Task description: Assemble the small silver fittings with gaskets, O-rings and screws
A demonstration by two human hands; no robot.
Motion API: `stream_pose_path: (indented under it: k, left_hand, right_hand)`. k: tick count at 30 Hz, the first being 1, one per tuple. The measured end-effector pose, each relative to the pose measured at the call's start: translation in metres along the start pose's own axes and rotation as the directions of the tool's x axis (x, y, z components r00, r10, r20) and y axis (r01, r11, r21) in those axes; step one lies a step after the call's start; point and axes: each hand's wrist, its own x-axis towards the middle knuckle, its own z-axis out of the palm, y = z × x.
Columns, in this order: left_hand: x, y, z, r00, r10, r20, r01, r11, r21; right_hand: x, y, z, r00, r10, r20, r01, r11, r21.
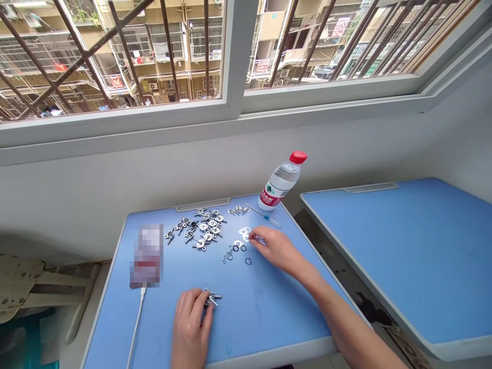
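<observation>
Left hand (189, 328), grip closed on a metal wing-bolt fitting (212, 298), low on the blue worktop (246, 320). Right hand (280, 251), grip pinching a small steel piece (260, 239). Many assembled-looking fittings (200, 244) clustered; loose black O-rings (248, 261) and flat plates (244, 233) unjoined.

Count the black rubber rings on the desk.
4. One black rubber ring lies lowest, nearest the right hand; two more sit side by side above it; the fourth lies left of those, beside small metal parts. Others may be hidden under the hand.
</observation>
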Motion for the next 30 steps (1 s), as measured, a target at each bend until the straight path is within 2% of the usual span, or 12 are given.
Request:
stream_pose_path:
  k: [4,12,22,26,28,30]
  left_hand:
    - [0.0,-0.002,0.0,1.0,0.029,0.01,-0.029,0.999,0.013]
    - [0.0,0.001,0.001,1.0,0.001,-0.003,0.0,1.0,0.012]
    - [0.0,0.007,-0.002,0.997,-0.065,0.044,0.065,0.998,0.003]
    - [-0.002,0.008,-0.002,0.995,-0.081,0.055,0.081,0.997,0.003]
    - [-0.003,0.008,-0.001,0.995,-0.088,0.057,0.088,0.996,-0.001]
    - [-0.003,0.008,-0.001,0.994,-0.091,0.058,0.091,0.996,-0.001]
  right_hand:
    - [0.014,-0.008,0.001,0.999,-0.008,0.039,0.01,0.999,-0.049]
    - [0.028,-0.035,0.024,0.988,-0.024,0.154,0.047,0.988,-0.145]
    - [0.027,-0.038,0.03,0.98,-0.076,0.185,0.103,0.985,-0.141]
    - [0.004,-0.05,0.034,0.958,-0.199,0.208,0.213,0.976,-0.049]
    - [-0.01,-0.059,0.04,0.914,-0.355,0.195,0.343,0.935,0.093]
    - [-0.023,-0.066,0.048,0.877,-0.436,0.202,0.417,0.899,0.132]
